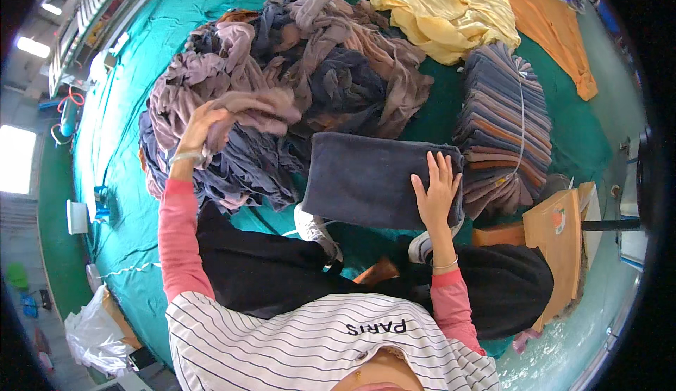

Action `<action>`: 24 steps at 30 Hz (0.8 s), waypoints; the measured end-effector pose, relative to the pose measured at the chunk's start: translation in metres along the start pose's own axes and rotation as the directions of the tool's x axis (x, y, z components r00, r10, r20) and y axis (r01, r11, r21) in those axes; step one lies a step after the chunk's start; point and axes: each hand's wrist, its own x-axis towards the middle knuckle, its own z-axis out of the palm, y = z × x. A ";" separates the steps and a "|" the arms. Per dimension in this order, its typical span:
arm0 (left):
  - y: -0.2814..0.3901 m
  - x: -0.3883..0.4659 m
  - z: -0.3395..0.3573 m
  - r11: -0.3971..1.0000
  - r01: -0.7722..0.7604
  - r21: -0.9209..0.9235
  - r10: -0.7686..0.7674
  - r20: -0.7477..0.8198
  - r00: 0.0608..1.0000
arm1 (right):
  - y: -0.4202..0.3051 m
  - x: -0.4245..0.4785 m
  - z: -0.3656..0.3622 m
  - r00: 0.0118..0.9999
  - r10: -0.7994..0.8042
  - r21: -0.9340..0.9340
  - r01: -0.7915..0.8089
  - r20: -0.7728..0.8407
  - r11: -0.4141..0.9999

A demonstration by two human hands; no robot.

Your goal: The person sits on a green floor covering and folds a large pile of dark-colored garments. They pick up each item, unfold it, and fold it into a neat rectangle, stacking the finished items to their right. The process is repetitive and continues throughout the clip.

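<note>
My left hand [203,127] grips a mauve-brown cloth [264,108] at the near left side of a big heap of crumpled cloths [348,76], mostly dark blue, brown and mauve. The held cloth is partly blurred. My right hand [437,190] lies flat, fingers spread, on the right part of a folded dark blue-grey cloth stack [364,179] in front of me. To the right of it stands a tied bundle of folded cloths [499,127] in blue, brown and orange tones, with a white string around it.
A pale yellow cloth [449,16] and an orange cloth [554,31] lie at the far right on the green ground sheet [575,132]. A cardboard box [554,253] is beside my right knee. A white plastic bag [95,333] lies at the lower left.
</note>
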 end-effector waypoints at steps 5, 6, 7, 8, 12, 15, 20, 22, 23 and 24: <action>0.057 -0.068 0.045 0.858 0.146 -0.493 -0.141 0.046 0.989 | -0.079 0.009 -0.029 0.983 -0.169 0.713 0.064 0.077 0.698; 0.054 -0.073 0.043 0.866 0.162 -0.474 -0.063 0.217 0.974 | -0.096 0.007 -0.030 0.961 -0.240 0.769 0.051 0.135 0.637; 0.053 -0.078 0.050 0.838 0.186 -0.513 -0.085 0.214 0.973 | -0.111 0.004 -0.031 0.932 -0.310 0.816 0.027 0.189 0.578; 0.053 -0.082 0.063 0.808 0.210 -0.551 -0.107 0.214 0.971 | -0.126 0.002 -0.031 0.925 -0.336 0.852 0.029 0.175 0.523; 0.055 -0.102 0.094 0.825 0.310 -0.472 -0.184 0.294 0.938 | -0.175 0.007 -0.042 0.884 -0.377 0.918 -0.124 0.275 0.377; 0.066 -0.118 0.109 0.922 0.311 -0.233 -0.209 0.378 0.902 | -0.186 0.010 -0.043 0.922 -0.313 0.896 -0.071 0.227 0.439; 0.057 -0.125 0.067 0.947 0.119 0.299 -0.212 0.301 0.930 | -0.161 0.011 -0.032 0.984 -0.025 0.829 -0.133 0.175 0.544; 0.062 -0.139 0.053 0.979 -0.057 -0.198 0.121 0.329 0.936 | -0.142 0.012 -0.030 0.983 0.011 0.803 -0.155 0.182 0.575; 0.033 -0.143 0.036 0.881 -0.029 -0.473 0.175 0.269 0.947 | -0.133 0.012 -0.034 0.946 0.008 0.794 -0.276 0.323 0.541; 0.034 -0.148 0.035 0.708 -0.020 -0.706 0.228 0.202 0.952 | -0.122 0.013 -0.032 0.903 -0.046 0.809 -0.358 0.426 0.466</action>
